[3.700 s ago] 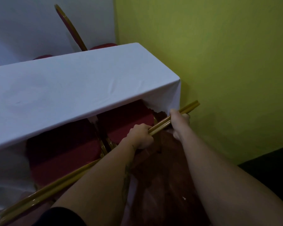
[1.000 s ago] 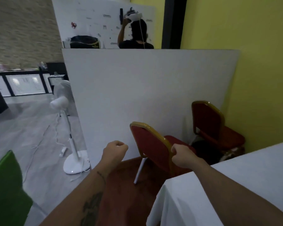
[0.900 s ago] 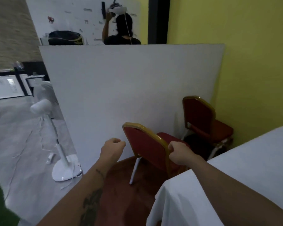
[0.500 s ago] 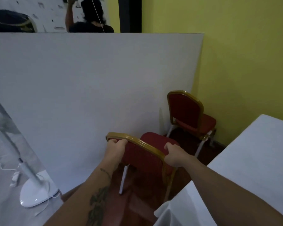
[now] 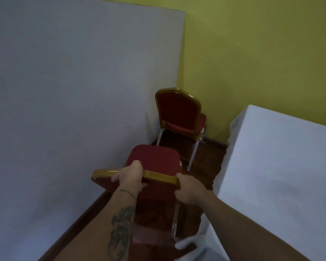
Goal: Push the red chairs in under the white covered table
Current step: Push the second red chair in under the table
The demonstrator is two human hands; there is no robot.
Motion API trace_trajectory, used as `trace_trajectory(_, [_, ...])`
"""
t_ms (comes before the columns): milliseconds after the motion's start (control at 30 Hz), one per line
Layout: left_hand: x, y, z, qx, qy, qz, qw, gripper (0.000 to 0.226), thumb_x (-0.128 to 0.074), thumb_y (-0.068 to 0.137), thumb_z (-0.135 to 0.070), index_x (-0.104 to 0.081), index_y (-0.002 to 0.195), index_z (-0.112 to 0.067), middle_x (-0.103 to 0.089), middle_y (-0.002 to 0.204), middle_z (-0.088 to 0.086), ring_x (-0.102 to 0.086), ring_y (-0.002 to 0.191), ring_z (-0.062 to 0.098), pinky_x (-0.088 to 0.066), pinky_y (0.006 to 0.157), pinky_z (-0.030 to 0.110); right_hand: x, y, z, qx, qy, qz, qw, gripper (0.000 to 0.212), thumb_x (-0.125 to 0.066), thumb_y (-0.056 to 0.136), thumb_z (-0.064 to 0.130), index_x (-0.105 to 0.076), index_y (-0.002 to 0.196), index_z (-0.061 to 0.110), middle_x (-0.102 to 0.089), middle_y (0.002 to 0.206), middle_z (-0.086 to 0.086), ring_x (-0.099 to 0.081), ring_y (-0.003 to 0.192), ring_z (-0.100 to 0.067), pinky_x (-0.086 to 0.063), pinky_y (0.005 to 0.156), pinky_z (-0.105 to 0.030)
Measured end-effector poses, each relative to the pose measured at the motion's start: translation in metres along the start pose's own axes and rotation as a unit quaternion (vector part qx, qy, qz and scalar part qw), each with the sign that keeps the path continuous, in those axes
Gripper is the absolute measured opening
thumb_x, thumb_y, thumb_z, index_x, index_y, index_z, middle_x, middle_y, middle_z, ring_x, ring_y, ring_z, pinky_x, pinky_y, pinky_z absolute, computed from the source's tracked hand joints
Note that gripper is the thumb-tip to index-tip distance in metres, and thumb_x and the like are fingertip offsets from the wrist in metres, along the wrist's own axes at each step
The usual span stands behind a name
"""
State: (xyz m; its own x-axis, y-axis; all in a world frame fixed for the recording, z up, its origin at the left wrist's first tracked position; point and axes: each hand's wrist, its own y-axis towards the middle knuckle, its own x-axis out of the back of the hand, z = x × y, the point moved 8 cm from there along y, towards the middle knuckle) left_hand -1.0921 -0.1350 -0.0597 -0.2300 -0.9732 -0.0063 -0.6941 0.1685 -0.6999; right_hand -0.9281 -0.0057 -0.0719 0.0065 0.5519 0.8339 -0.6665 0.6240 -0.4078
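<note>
A red chair (image 5: pixel 156 159) with a gold frame stands right below me, its seat facing away. My left hand (image 5: pixel 130 176) grips the top rail of its backrest near the middle. At the rail's right corner my right hand (image 5: pixel 189 189) holds on. The white covered table (image 5: pixel 275 166) fills the right side, its cloth hanging down beside the chair. A second red chair (image 5: pixel 179 113) stands farther off in the corner, its backrest toward me, apart from the table.
A large white partition board (image 5: pixel 73 91) runs along the left, close to the near chair. A yellow wall (image 5: pixel 252 53) closes off the far side. A narrow strip of dark wooden floor (image 5: pixel 205 157) lies between board and table.
I have walked from the table's other side around its end. Both hands, fists in the air a second ago, now grip the near chair's backrest rail, and my view has tilted down.
</note>
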Motion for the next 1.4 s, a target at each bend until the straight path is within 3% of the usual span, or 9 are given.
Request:
trace_trajectory(233, [0.007, 0.042, -0.033, 0.006, 0.063, -0.001, 0.998, 0.081, -0.074, 0.081, -0.013, -0.022, 0.142, -0.005, -0.045, 0.133, 0.023, -0.054, 0.111, 0.04, -0.062, 0.073, 0.055, -0.002, 0.006, 0.031, -0.039, -0.003, -0.059, 0.998, 0.015, -0.057, 0.088, 0.027, -0.047, 0.098, 0.02, -0.06, 0.094, -0.003, -0.062, 0.086, -0.027, -0.049, 0.07, -0.039])
trace_trajectory(433, [0.009, 0.077, -0.066, -0.04, 0.161, 0.099, 0.981, 0.057, -0.062, 0.08, -0.012, -0.036, 0.129, 0.001, -0.054, 0.117, 0.023, -0.064, 0.082, 0.036, -0.058, 0.045, 0.057, -0.017, 0.004, 0.077, -0.038, -0.09, -0.033, 0.995, 0.034, -0.063, 0.089, 0.036, -0.054, 0.115, 0.017, -0.063, 0.113, -0.009, -0.062, 0.103, -0.032, -0.048, 0.08, -0.038])
trace_trajectory(533, [-0.002, 0.08, -0.082, -0.061, 0.229, 0.172, 0.956, 0.033, -0.052, 0.09, 0.0, -0.041, 0.12, 0.002, -0.053, 0.101, 0.022, -0.063, 0.079, 0.037, -0.062, 0.062, 0.059, -0.017, 0.005, 0.088, -0.042, -0.081, -0.026, 0.995, 0.038, -0.069, 0.087, 0.041, -0.058, 0.114, 0.018, -0.064, 0.114, -0.009, -0.062, 0.104, -0.031, -0.051, 0.083, -0.041])
trace_trajectory(667, [-0.025, 0.095, -0.089, -0.083, 0.245, 0.2, 0.945, 0.046, -0.053, 0.082, -0.001, -0.043, 0.127, 0.002, -0.056, 0.111, 0.024, -0.067, 0.091, 0.042, -0.06, 0.046, 0.054, -0.018, 0.009, 0.089, -0.062, -0.052, -0.008, 0.997, 0.048, -0.075, 0.084, 0.049, -0.06, 0.117, 0.018, -0.062, 0.118, -0.007, -0.06, 0.109, -0.03, -0.053, 0.091, -0.043])
trace_trajectory(800, [-0.051, 0.083, -0.086, -0.129, 0.22, 0.204, 0.945, 0.062, -0.068, 0.076, -0.015, -0.047, 0.131, 0.004, -0.063, 0.117, 0.021, -0.067, 0.093, 0.036, -0.061, 0.079, 0.05, -0.008, 0.021, 0.078, -0.078, -0.028, -0.014, 0.996, 0.055, -0.073, 0.085, 0.051, -0.057, 0.127, 0.019, -0.059, 0.127, -0.009, -0.058, 0.117, -0.033, -0.05, 0.098, -0.046])
trace_trajectory(933, [-0.075, 0.069, -0.072, -0.165, 0.26, 0.215, 0.927, 0.075, -0.069, 0.087, -0.008, -0.025, 0.147, -0.004, -0.054, 0.121, 0.017, -0.061, 0.089, 0.026, -0.054, 0.069, 0.038, -0.005, 0.036, 0.064, -0.087, -0.021, -0.02, 0.996, 0.058, -0.061, 0.093, 0.051, -0.048, 0.138, 0.017, -0.056, 0.134, -0.015, -0.056, 0.122, -0.037, -0.047, 0.101, -0.047])
trace_trajectory(1200, [-0.128, 0.1, -0.102, -0.181, 0.362, 0.237, 0.883, 0.067, -0.063, 0.09, -0.01, -0.018, 0.139, -0.012, -0.05, 0.121, 0.02, -0.066, 0.099, 0.038, -0.061, 0.082, 0.055, -0.006, 0.077, 0.05, -0.109, 0.029, -0.027, 0.993, 0.048, -0.049, 0.1, 0.048, -0.054, 0.131, 0.011, -0.058, 0.129, -0.018, -0.058, 0.117, -0.038, -0.049, 0.098, -0.046])
trace_trajectory(1333, [-0.15, 0.121, -0.111, -0.157, 0.363, 0.278, 0.875, 0.041, -0.064, 0.086, -0.007, -0.037, 0.117, -0.002, -0.056, 0.101, 0.019, -0.065, 0.088, 0.033, -0.059, 0.088, 0.056, 0.003, 0.097, 0.058, -0.129, 0.025, -0.039, 0.991, 0.047, -0.05, 0.101, 0.043, -0.051, 0.131, 0.008, -0.057, 0.13, -0.02, -0.058, 0.117, -0.04, -0.047, 0.096, -0.045])
trace_trajectory(1400, [-0.168, 0.145, -0.115, -0.154, 0.373, 0.303, 0.863, 0.069, -0.068, 0.07, -0.016, -0.041, 0.132, 0.001, -0.063, 0.11, 0.025, -0.07, 0.093, 0.036, -0.061, 0.082, 0.058, 0.006, 0.106, 0.065, -0.148, 0.025, -0.059, 0.987, 0.046, -0.049, 0.101, 0.04, -0.048, 0.132, 0.007, -0.059, 0.13, -0.021, -0.059, 0.116, -0.041, -0.048, 0.094, -0.046])
